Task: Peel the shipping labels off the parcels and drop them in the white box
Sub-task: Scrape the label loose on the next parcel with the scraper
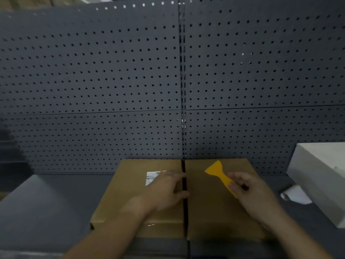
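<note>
parcel [214, 202], brown carton flat on the desk [52, 202], label [152, 177] on its top left of the centre seam; left hand [166, 191] spread flat beside the label, likely steadying; right hand [250, 189] pinching a yellow scraper [216, 170], blade toward the label; white box [321, 176] right of the parcel.

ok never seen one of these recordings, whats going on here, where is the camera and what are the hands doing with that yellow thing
There is no machine here: one wide-angle camera sits on a person's head and looks down at their two bare hands. On the grey work surface lies a brown cardboard parcel, with a dark pegboard wall behind it. The left hand rests flat on the parcel, partly covering a white shipping label. The right hand holds a yellow plastic scraper, wide end pointing away. To the right stands the white box, with a white scrap beside it that may be a peeled label.
</note>
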`<control>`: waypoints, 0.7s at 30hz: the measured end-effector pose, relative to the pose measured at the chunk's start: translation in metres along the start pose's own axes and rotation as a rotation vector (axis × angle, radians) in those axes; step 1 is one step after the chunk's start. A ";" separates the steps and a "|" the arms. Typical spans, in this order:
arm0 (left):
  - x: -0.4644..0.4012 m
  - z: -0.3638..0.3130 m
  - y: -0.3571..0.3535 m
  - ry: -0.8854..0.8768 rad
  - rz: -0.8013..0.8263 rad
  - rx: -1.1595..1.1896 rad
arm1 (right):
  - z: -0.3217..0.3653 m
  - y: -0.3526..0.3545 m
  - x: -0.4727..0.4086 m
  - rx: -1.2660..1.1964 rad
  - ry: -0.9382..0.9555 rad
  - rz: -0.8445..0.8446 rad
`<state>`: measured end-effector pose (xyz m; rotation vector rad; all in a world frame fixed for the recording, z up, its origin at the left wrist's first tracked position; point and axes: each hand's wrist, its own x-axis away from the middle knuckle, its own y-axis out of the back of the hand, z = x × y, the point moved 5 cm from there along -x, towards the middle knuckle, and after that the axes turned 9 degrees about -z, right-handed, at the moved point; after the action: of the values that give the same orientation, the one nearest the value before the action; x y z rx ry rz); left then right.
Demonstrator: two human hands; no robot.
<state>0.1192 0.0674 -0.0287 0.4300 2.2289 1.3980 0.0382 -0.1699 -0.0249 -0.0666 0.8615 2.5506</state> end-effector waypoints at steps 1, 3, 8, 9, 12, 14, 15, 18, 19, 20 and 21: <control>0.006 0.009 0.005 0.005 -0.010 0.026 | 0.007 -0.011 0.005 -0.027 -0.018 0.038; 0.016 0.024 0.012 0.030 -0.027 0.071 | 0.019 -0.030 0.015 -0.089 -0.052 0.097; 0.030 0.044 0.012 0.051 -0.042 0.127 | 0.031 -0.056 0.037 -0.133 -0.141 0.180; 0.031 0.044 0.011 0.036 -0.048 0.139 | 0.033 -0.059 0.040 -0.142 -0.166 0.202; 0.032 0.045 0.009 -0.028 -0.093 0.136 | 0.034 -0.065 0.046 -0.153 -0.241 0.262; 0.033 0.046 0.008 -0.044 -0.138 0.154 | 0.034 -0.068 0.047 -0.158 -0.271 0.286; 0.033 0.047 0.008 -0.046 -0.157 0.167 | 0.035 -0.069 0.047 -0.162 -0.280 0.298; 0.033 0.049 0.006 -0.060 -0.166 0.198 | 0.037 -0.069 0.048 -0.166 -0.291 0.333; 0.033 0.049 0.006 -0.063 -0.170 0.211 | 0.038 -0.069 0.048 -0.171 -0.299 0.346; 0.033 0.049 0.006 -0.065 -0.176 0.222 | 0.037 -0.070 0.048 -0.177 -0.311 0.360; 0.033 0.049 0.006 -0.066 -0.182 0.230 | 0.037 -0.072 0.048 -0.180 -0.322 0.372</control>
<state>0.1183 0.1236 -0.0491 0.3343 2.3192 1.0265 0.0288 -0.0787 -0.0446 0.4788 0.5579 2.8637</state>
